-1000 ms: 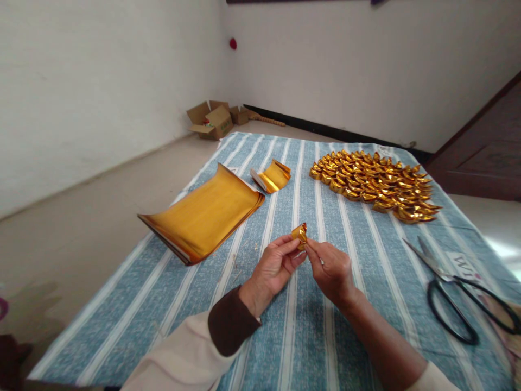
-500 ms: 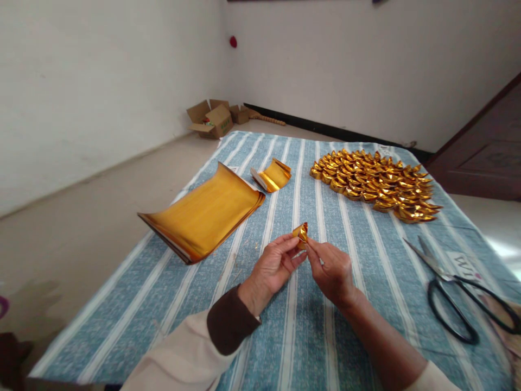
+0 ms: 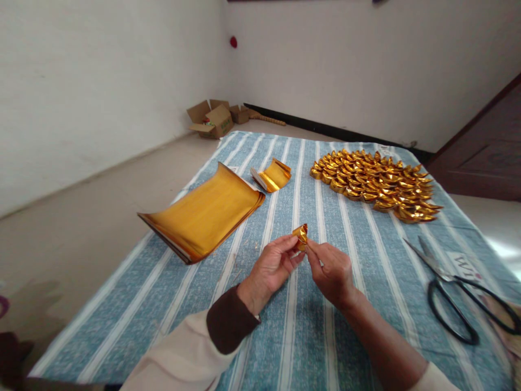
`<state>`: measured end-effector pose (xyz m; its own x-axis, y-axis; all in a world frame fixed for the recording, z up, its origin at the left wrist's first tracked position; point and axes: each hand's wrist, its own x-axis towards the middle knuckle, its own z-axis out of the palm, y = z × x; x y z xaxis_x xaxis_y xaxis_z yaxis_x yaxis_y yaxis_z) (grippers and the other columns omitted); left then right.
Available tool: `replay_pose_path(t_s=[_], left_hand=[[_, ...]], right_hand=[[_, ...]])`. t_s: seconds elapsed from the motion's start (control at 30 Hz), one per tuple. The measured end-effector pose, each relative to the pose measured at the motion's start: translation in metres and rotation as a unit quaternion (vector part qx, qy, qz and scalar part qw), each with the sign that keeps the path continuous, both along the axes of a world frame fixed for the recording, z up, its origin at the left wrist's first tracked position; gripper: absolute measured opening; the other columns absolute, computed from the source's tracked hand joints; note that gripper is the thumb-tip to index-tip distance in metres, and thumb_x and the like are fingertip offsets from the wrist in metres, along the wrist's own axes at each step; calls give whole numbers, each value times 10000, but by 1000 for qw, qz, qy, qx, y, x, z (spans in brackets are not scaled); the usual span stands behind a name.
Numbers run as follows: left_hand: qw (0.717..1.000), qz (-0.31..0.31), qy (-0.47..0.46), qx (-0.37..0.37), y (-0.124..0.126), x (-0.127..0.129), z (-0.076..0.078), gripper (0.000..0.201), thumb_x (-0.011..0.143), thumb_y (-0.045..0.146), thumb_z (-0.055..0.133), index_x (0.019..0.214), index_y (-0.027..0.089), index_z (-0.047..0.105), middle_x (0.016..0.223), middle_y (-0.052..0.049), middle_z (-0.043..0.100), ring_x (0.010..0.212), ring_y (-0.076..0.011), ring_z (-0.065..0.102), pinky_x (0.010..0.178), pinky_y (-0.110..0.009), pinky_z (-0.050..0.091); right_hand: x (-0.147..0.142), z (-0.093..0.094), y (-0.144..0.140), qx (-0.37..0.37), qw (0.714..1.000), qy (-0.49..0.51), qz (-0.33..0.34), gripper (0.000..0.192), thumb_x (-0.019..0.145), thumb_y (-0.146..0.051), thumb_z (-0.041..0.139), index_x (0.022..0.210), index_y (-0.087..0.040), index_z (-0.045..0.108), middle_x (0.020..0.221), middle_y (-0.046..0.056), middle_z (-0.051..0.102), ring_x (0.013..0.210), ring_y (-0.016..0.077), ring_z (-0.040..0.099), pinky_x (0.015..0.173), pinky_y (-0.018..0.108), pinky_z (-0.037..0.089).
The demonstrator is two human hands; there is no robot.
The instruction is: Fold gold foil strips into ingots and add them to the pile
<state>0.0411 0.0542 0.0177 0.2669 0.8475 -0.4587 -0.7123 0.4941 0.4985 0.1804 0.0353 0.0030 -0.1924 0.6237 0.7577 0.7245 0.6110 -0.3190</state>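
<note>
Left hand and right hand both pinched shut on one small folded gold foil piece, held up off the striped cloth, centre of view. I see, big to small: stack of gold foil sheets to the left, spread of finished gold ingots far right, scissors near right, smaller foil stack behind. Risk as I read it: foil is thin, so too hard a pinch creases or tears it; a loose pinch drops it.
</note>
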Motion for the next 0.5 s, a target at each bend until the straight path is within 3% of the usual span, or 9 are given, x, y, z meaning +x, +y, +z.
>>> replay_pose_path(t_s=[0.3, 0.4, 0.5], left_hand=[[1000, -4, 9, 12, 1, -2, 0, 27, 776, 69, 731, 775, 94, 725, 730, -39, 698, 651, -103, 639, 656, -206, 521], [999, -27, 7, 17, 1, -4, -2, 49, 782, 55, 719, 817, 86, 732, 783, -62, 716, 688, -116, 657, 695, -218, 524], [998, -60, 14, 16, 1, -6, -3, 65, 774, 51, 721, 827, 85, 736, 812, -84, 728, 709, -136, 672, 687, -228, 516]], right_hand=[[-1, 3, -2, -28, 999, 39, 2, 191, 960, -224, 536, 942, -147, 710, 711, 54, 724, 579, 151, 653, 586, 263, 509], [5, 5, 1, -69, 991, 115, -3, 204, 931, -304, 584, 1001, -158, 708, 709, 41, 722, 630, 167, 681, 637, 285, 548], [15, 7, 6, -155, 963, 220, 7, 252, 898, -338, 609, 1069, -177, 702, 736, 23, 731, 647, 163, 690, 656, 299, 575]])
